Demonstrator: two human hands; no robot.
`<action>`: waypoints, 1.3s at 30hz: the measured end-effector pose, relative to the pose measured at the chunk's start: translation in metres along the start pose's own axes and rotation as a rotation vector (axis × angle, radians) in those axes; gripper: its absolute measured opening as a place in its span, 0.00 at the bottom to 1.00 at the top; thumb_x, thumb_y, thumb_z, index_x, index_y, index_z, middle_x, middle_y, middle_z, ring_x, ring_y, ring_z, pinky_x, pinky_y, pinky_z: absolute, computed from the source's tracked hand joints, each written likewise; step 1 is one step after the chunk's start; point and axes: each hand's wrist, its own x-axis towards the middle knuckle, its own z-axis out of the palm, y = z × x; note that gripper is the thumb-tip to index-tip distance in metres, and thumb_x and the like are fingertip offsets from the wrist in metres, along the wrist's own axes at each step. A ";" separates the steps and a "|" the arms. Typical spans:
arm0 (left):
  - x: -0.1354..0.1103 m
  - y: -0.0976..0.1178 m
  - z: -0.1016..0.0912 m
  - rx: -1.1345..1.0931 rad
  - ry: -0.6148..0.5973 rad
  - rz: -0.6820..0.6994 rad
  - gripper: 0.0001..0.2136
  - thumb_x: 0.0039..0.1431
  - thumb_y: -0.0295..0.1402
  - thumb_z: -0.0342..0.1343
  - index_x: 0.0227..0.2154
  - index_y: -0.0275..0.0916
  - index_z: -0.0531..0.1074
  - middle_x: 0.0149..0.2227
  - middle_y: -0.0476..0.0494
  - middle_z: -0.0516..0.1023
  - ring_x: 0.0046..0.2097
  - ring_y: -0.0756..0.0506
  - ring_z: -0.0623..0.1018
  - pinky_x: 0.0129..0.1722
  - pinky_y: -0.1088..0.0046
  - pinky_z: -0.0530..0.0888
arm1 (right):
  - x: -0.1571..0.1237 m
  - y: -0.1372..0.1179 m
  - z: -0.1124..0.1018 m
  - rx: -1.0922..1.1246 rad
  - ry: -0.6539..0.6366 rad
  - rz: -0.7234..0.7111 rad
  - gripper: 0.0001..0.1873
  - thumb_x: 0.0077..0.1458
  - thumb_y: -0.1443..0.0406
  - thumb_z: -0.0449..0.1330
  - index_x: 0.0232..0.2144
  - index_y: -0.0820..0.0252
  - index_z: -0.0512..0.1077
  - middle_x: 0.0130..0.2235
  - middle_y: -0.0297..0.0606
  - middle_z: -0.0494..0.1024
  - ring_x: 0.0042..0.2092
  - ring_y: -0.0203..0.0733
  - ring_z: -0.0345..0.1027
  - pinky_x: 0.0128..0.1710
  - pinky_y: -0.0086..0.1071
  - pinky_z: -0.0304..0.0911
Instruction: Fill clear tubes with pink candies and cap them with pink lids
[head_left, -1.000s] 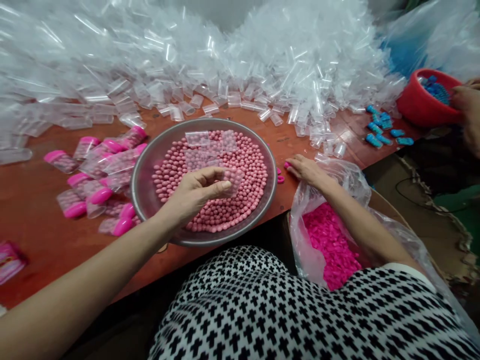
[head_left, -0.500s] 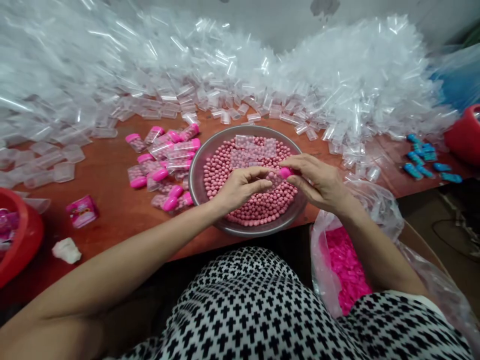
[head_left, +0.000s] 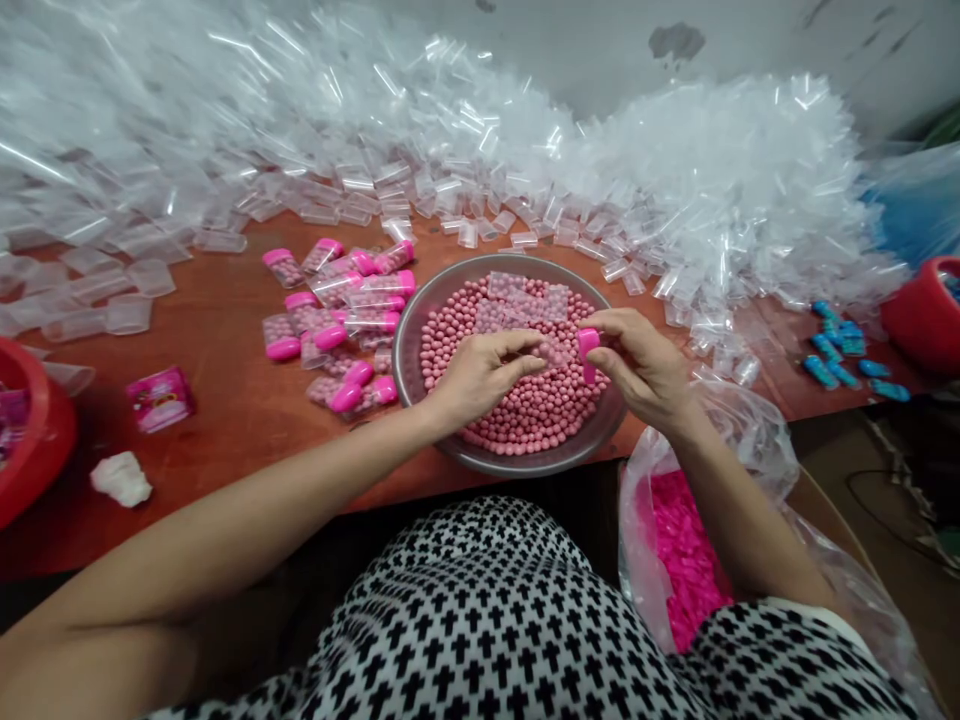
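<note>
My left hand (head_left: 484,378) is closed on a small clear plastic tube (head_left: 555,352) with pink balls inside, held over the metal bowl (head_left: 405,345). Facing it, my right hand (head_left: 651,368) pinches a bright pink cap (head_left: 588,350) between thumb and fingers, close to the tube's end. Whether cap and tube touch, I cannot tell. Below both hands the bowl holds many pink balls (head_left: 517,425), and a few clear tubes (head_left: 521,300) lie on top of them. Several filled tubes with pink caps (head_left: 356,290) are gathered left of the bowl.
Clear tubes (head_left: 465,150) are heaped along the back. At the right, a plastic bag (head_left: 637,540) holds pink caps (head_left: 686,560); blue pieces (head_left: 829,345) lie near a red container (head_left: 926,310). At left are another red container (head_left: 45,430), a pink packet (head_left: 160,400) and a white lump (head_left: 122,480).
The pink cap has turned in my right hand and now shows upright, with a part reaching downward. My left hand still holds the tube. The whole view has shifted slightly.
</note>
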 end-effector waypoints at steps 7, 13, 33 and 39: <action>-0.002 0.002 0.001 -0.038 0.000 0.058 0.10 0.59 0.34 0.61 0.41 0.40 0.82 0.43 0.45 0.84 0.43 0.45 0.82 0.46 0.72 0.76 | 0.001 -0.006 0.018 -0.068 -0.034 -0.045 0.11 0.65 0.61 0.56 0.47 0.56 0.72 0.41 0.41 0.81 0.42 0.42 0.76 0.44 0.34 0.70; -0.007 0.004 0.003 0.007 0.041 0.083 0.09 0.59 0.34 0.60 0.40 0.40 0.82 0.42 0.45 0.85 0.41 0.45 0.83 0.43 0.73 0.77 | -0.005 -0.007 0.016 -0.126 -0.051 -0.112 0.11 0.66 0.63 0.54 0.49 0.56 0.70 0.39 0.41 0.80 0.39 0.41 0.75 0.40 0.33 0.70; -0.005 0.002 0.003 -0.303 0.021 -0.024 0.14 0.55 0.38 0.64 0.43 0.38 0.82 0.42 0.42 0.84 0.42 0.43 0.83 0.43 0.68 0.80 | -0.022 0.007 0.010 0.816 -0.001 0.446 0.30 0.41 0.45 0.71 0.43 0.53 0.79 0.44 0.42 0.83 0.44 0.50 0.79 0.48 0.46 0.74; -0.010 0.002 0.007 0.087 0.015 0.324 0.08 0.61 0.32 0.61 0.41 0.42 0.82 0.39 0.43 0.83 0.44 0.45 0.79 0.46 0.68 0.76 | -0.009 -0.006 0.019 1.161 -0.299 0.712 0.33 0.42 0.46 0.71 0.47 0.56 0.75 0.49 0.45 0.78 0.48 0.49 0.76 0.49 0.49 0.73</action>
